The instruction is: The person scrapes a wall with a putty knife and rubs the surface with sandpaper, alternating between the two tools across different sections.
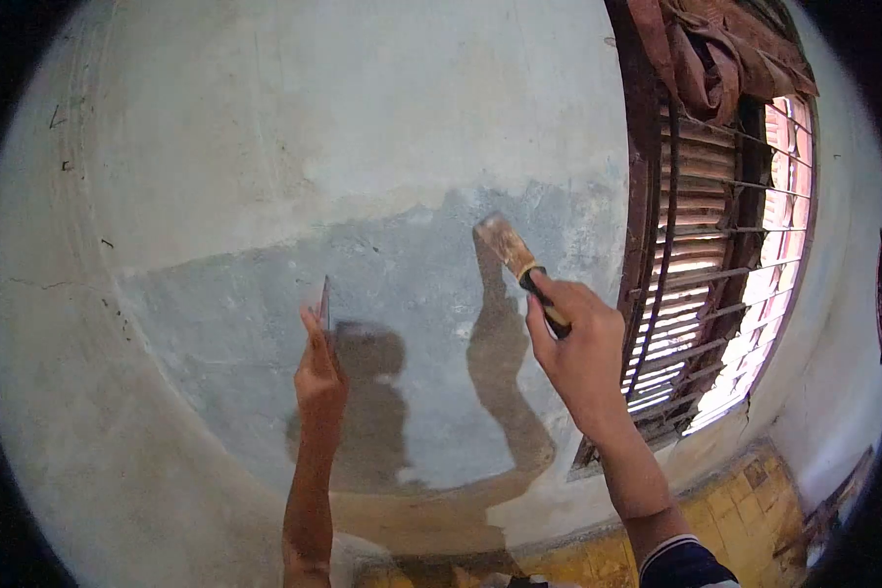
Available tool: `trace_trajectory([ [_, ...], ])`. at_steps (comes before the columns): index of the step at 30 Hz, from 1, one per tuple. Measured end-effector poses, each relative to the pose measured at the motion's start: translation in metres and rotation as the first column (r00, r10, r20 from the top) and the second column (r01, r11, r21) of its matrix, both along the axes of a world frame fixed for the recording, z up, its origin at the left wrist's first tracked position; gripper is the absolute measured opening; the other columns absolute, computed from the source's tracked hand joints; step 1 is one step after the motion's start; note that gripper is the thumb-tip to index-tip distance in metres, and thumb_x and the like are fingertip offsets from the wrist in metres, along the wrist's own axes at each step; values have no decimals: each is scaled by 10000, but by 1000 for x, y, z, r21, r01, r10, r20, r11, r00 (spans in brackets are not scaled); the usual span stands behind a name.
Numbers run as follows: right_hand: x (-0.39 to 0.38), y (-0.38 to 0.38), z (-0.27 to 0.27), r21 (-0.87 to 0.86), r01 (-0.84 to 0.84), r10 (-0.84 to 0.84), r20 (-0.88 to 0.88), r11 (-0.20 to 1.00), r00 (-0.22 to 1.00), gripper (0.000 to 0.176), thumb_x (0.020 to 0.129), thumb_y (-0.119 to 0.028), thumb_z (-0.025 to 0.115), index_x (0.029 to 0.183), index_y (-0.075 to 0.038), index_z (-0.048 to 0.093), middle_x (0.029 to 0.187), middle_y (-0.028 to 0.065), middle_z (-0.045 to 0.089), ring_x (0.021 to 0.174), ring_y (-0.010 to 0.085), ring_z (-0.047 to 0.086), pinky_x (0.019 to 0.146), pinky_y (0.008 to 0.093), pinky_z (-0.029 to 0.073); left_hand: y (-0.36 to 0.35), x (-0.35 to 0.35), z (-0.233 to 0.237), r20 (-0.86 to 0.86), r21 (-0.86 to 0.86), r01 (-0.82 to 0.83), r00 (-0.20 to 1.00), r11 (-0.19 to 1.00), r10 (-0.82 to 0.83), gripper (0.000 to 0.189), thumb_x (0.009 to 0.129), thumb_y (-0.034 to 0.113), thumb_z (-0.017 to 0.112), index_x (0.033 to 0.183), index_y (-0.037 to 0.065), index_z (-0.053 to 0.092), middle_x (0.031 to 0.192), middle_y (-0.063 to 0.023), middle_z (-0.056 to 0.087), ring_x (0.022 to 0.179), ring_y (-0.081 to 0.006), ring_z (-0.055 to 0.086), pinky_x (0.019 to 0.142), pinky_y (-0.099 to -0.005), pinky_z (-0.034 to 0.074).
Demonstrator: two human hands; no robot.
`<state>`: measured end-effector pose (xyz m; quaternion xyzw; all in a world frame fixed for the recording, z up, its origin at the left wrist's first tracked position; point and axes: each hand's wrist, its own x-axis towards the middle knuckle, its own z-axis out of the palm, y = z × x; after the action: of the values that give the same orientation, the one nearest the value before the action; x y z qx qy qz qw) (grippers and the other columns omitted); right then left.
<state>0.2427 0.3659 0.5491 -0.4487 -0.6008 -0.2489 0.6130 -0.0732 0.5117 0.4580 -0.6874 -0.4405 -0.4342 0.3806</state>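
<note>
My right hand (580,343) is wrapped round the black and yellow handle of a putty knife (506,247). Its stained, broad blade points up and left, with the tip over the upper part of a grey patch (421,294) on the pale wall. Lower and to the left, my left hand (320,380) grips a thin flat plate (325,299), seen nearly edge-on and held upright in front of the same patch. The plate's face is turned out of sight, and I cannot tell its exact kind. Both hands cast dark shadows on the wall.
On the right is a window with a dark frame (643,196), metal bars and wooden louvres (701,201). A reddish-brown cloth (706,59) hangs bunched across its top. Yellow tiles (725,500) lie below. Several small dark marks and a crack (44,284) show on the left wall.
</note>
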Motion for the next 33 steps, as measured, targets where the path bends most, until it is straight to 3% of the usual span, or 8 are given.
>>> trace_trajectory([
  [3,-7,20,26,78,11,-13,19,997,1000,202,872,-51,730,1070,-15,749,911,185,726,748,330,724,646,402,563,1,-12,-22,138,-46,86,987,995,-79,645,1096,199,500,1617,-22,189,1330,-263,637,689,-338,670,570,-446,521],
  [6,-21,7,40,9,73,-73,12,997,997,192,886,-77,722,1061,-4,752,892,197,726,747,348,720,661,425,563,-35,-13,-25,563,-501,281,825,819,61,646,1096,229,496,1614,-8,193,1175,-248,706,819,-345,713,683,-420,562],
  [9,-30,-2,45,78,27,-24,-43,997,999,183,890,-87,722,1047,0,755,870,200,724,733,362,713,665,438,559,-45,-6,-48,594,22,418,725,908,-348,504,1089,170,524,1529,-33,384,1102,-232,716,906,-358,734,769,-420,582],
  [12,-26,9,43,47,120,-119,-28,992,992,179,890,-96,724,1036,1,758,868,199,724,723,355,714,658,434,559,-47,-17,-58,416,24,250,878,968,-237,356,1080,152,547,1388,-26,536,1073,-197,734,936,-319,746,800,-392,584],
  [15,-25,10,39,35,130,-129,-16,991,991,180,893,-108,725,1038,-7,759,872,188,728,727,350,716,658,434,558,-56,-14,-53,514,-28,346,809,938,-283,244,1057,118,590,1260,-12,623,1063,-171,746,968,-293,753,815,-377,591],
  [24,-19,14,33,83,77,-74,-35,994,997,163,903,-98,713,1042,-26,756,867,179,724,739,348,713,652,434,550,-66,0,-37,353,189,311,864,932,-360,159,1015,48,632,1165,-2,652,1042,-164,740,914,-265,736,793,-354,576],
  [30,-12,26,39,52,117,-116,-32,992,993,164,909,-111,713,1040,-24,756,856,183,722,737,355,710,662,433,552,-58,6,-39,414,285,359,790,888,-452,307,1010,121,659,1252,-50,580,1120,-176,694,939,-266,715,817,-342,555],
  [33,-15,14,44,82,103,-103,-13,991,995,159,912,-117,710,1032,-24,757,849,184,719,735,357,709,666,439,553,-43,15,-29,424,435,474,642,765,-639,403,1057,261,606,1342,-17,546,1154,-147,681,989,-251,679,944,-391,518],
])
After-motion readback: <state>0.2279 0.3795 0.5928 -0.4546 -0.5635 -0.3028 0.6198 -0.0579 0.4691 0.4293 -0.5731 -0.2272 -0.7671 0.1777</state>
